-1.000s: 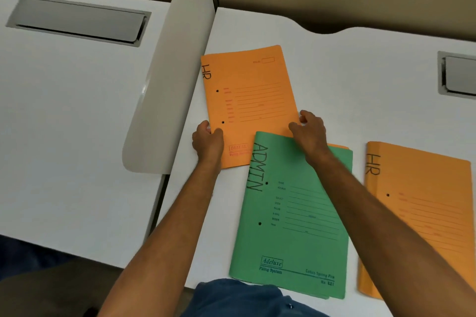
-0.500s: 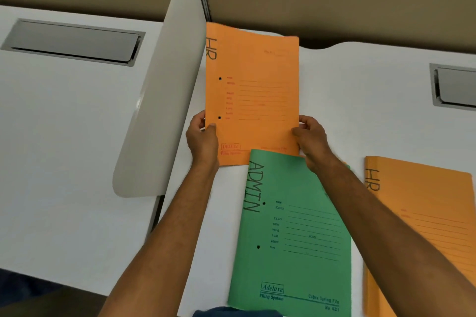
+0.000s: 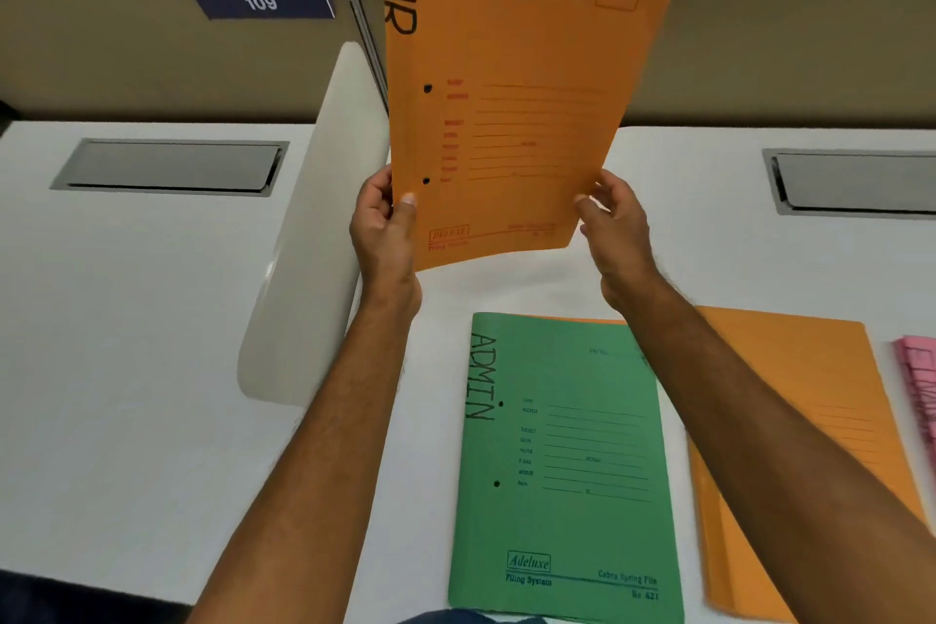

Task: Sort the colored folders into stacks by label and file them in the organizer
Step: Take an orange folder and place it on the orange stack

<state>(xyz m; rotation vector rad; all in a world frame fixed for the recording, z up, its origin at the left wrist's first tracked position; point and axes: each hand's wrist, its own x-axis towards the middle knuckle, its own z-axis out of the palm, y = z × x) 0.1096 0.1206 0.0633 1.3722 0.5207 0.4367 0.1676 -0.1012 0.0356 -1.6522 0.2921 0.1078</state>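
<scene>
An orange folder marked HR (image 3: 521,81) is held upright above the desk. My left hand (image 3: 382,228) grips its lower left edge and my right hand (image 3: 615,223) grips its lower right edge. Below it a green folder marked ADMIN (image 3: 562,461) lies flat on the white desk (image 3: 709,228), with a sliver of orange showing under its top edge. To the right lies another orange folder (image 3: 800,421), partly hidden by my right arm. A pink folder (image 3: 919,385) shows at the right edge.
A curved white divider panel (image 3: 314,238) stands between this desk and the left one. Grey cable hatches (image 3: 172,165) (image 3: 856,182) sit in both desks. A partition with a sign reading 109 (image 3: 261,1) rises at the back.
Both hands have lifted the HR folder off the desk, from lying flat to upright and higher. The view has tilted up, bringing the partition and the pink folder into sight.
</scene>
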